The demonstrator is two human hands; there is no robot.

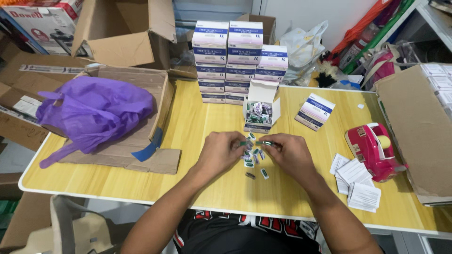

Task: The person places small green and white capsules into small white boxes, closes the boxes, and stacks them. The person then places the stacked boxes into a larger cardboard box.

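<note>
Both hands meet over a small heap of little green-capped vials [254,157] on the yellow wooden table [197,117]. My left hand [225,149] pinches a vial at its fingertips. My right hand [288,151] holds another vial, its green end pointing left. Several loose vials lie on the table beneath and just in front of the fingers. Right behind the hands stands an open white and blue box [260,109] filled with more vials.
A stack of white and blue boxes [238,61] stands at the table's back. One shut box [314,111] lies to the right. A pink tape dispenser [373,150] and folded paper leaflets [355,181] lie at right. A purple bag [92,110] rests on flattened cardboard at left.
</note>
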